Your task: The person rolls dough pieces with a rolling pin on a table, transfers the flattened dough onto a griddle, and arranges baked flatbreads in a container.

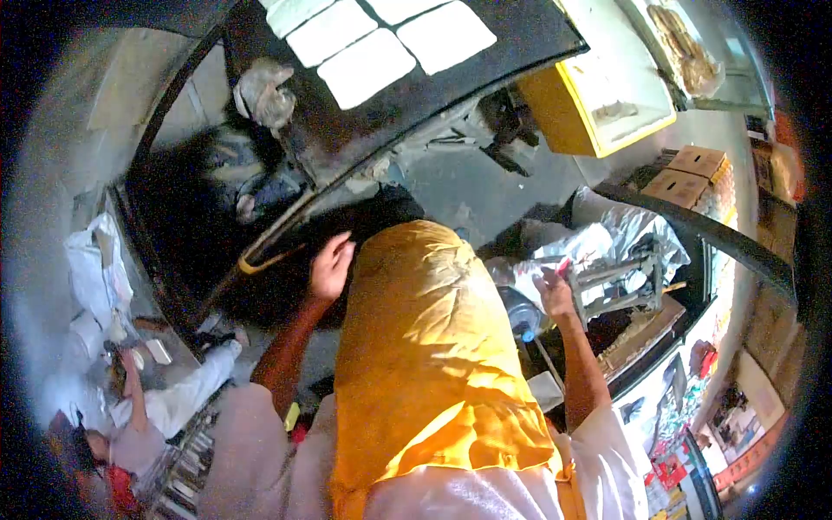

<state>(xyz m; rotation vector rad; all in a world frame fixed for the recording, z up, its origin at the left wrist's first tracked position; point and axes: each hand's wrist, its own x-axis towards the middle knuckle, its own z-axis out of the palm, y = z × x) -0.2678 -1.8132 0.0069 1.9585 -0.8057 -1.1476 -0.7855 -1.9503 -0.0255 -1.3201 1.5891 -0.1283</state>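
My left hand (331, 267) is raised beside the yellow apron (425, 338) on my front. Its fingers are stretched out, and I see nothing held in it. The edge of a dark table (260, 247), with a yellowish end, lies just left of that hand. On the other side of the apron, my right hand (555, 293) has its fingers bent together. A small red thing (563, 266) shows at its fingertips, too small to name. Close by that hand are a grey frame (615, 277) and crumpled silvery-white plastic (589, 243).
Several white square pieces (368, 68) lie on a black tabletop (520, 35) ahead. A yellow-sided box (563, 108) stands at the upper right, with cardboard boxes (685, 178) beyond. One person (143, 442) sits at the lower left; a white bag (100, 264) is behind.
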